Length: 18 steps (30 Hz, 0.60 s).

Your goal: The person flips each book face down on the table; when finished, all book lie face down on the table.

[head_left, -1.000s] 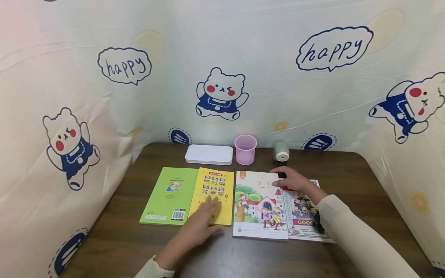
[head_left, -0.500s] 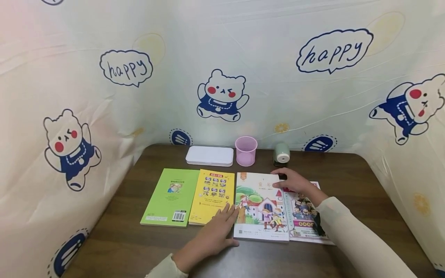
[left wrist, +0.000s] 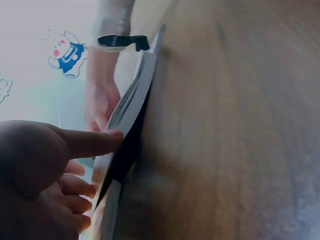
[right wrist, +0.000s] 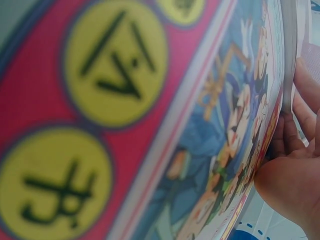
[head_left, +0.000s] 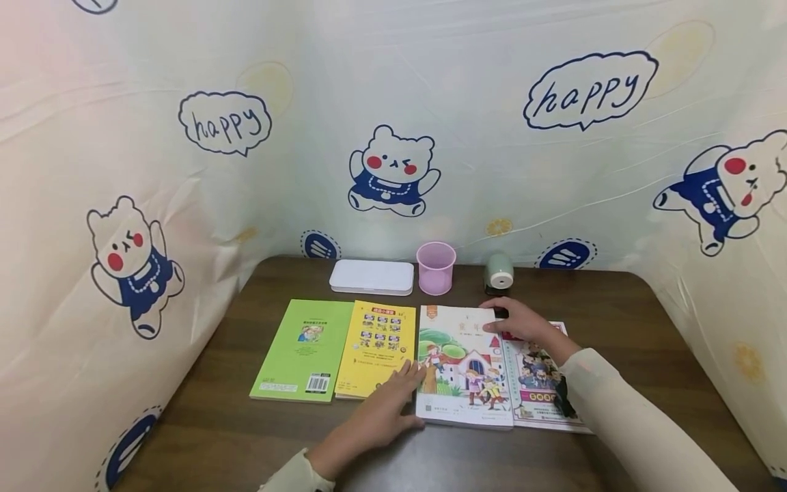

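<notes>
A white book (head_left: 464, 376) with a cartoon house and children on its cover lies between both hands. My left hand (head_left: 384, 410) holds its near left corner, thumb at the near edge and fingers along the left side. In the left wrist view the thumb (left wrist: 100, 142) touches the page edges, and a dark gap shows under the book. My right hand (head_left: 522, 324) grips the far right corner, fingers at the top edge and thumb by the right side. A book with a red and picture cover (head_left: 541, 383) lies under the right forearm, partly hidden by it.
A yellow book (head_left: 375, 355) and a green book (head_left: 301, 348) lie side by side to the left. Along the back of the brown table (head_left: 209, 410) stand a white case (head_left: 371, 277), a pink cup (head_left: 436, 270) and a green pencil sharpener (head_left: 499, 273). Printed cloth hangs behind.
My left hand has moved right, from over the yellow book to the white book's near left corner. The right hand has stayed at the far right corner.
</notes>
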Each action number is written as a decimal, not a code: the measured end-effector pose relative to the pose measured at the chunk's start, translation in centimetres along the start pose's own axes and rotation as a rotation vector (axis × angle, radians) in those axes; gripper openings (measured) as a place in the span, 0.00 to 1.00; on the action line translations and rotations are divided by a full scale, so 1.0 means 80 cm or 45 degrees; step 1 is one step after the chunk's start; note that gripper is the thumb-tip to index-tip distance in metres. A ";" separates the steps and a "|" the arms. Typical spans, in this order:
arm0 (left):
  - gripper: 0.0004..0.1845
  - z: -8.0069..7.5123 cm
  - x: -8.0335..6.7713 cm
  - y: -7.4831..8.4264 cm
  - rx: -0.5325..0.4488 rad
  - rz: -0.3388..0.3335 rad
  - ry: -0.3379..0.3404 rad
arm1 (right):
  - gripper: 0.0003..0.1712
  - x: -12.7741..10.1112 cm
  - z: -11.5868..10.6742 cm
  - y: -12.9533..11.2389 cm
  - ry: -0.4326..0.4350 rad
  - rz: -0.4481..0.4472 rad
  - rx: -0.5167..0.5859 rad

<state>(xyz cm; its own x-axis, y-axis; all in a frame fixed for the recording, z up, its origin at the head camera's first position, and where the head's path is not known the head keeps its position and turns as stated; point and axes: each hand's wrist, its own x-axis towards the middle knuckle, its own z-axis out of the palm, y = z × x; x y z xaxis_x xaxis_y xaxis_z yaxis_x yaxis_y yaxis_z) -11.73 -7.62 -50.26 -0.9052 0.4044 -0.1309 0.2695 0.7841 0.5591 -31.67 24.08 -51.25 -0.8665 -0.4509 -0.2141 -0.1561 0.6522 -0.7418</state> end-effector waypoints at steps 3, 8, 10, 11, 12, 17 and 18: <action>0.48 -0.005 0.000 0.002 -0.155 0.014 0.041 | 0.32 0.001 -0.001 0.000 0.000 -0.006 -0.017; 0.48 -0.011 0.003 0.007 -0.472 0.047 0.079 | 0.32 0.000 -0.001 0.001 0.007 -0.013 -0.024; 0.48 -0.011 0.003 0.009 -0.621 0.060 0.071 | 0.32 -0.001 -0.001 0.001 0.006 -0.015 -0.019; 0.48 -0.011 0.003 0.010 -0.690 0.063 0.067 | 0.32 -0.002 -0.001 0.001 0.007 -0.014 -0.015; 0.48 -0.012 0.003 0.012 -0.755 0.063 0.065 | 0.32 -0.002 0.000 0.001 0.011 -0.011 -0.012; 0.49 -0.013 0.002 0.018 -0.909 -0.003 0.098 | 0.33 -0.003 0.002 -0.001 0.012 0.009 -0.002; 0.50 -0.013 0.003 0.019 -0.935 -0.023 0.106 | 0.33 -0.003 0.003 -0.002 0.010 0.014 0.000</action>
<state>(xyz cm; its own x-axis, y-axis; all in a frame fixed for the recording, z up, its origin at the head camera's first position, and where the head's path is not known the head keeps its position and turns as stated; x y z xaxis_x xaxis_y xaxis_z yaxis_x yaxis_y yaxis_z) -11.85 -6.87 -48.60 -0.9371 0.3345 -0.0994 -0.0089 0.2616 0.9651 -31.33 23.97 -51.22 -0.8718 -0.4389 -0.2175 -0.1463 0.6570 -0.7396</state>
